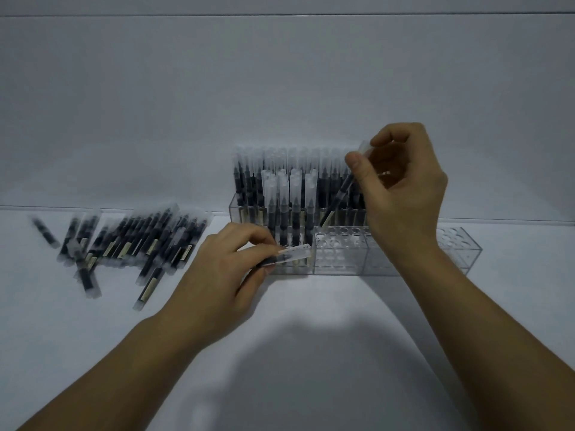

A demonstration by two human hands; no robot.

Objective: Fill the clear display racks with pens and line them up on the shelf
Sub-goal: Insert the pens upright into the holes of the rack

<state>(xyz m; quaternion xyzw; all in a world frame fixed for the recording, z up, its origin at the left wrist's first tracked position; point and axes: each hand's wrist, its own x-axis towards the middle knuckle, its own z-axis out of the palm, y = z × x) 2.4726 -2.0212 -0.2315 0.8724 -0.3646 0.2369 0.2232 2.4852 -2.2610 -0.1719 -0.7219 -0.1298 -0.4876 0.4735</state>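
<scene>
The left hand pinches a horizontal pen at the partly filled front rack, the right hand pinches a tilted pen over it, and the full rear rack stands just behind.

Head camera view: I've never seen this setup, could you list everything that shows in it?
Back rack: one, clear, at the back of the shelf, full of upright pens.
Front racks: a row, clear, before it; count unclear; only the left end holds pens.
Standing pens: many, black with clear caps, in the racks.
Loose pens: a heap, same colours, lying at left.
Level pen: one, held low at the front racks.
Tilted pen: one, held above the racks.
Shelf: white.
Left hand: pinches the level pen.
Right hand: pinches the tilted pen.
</scene>
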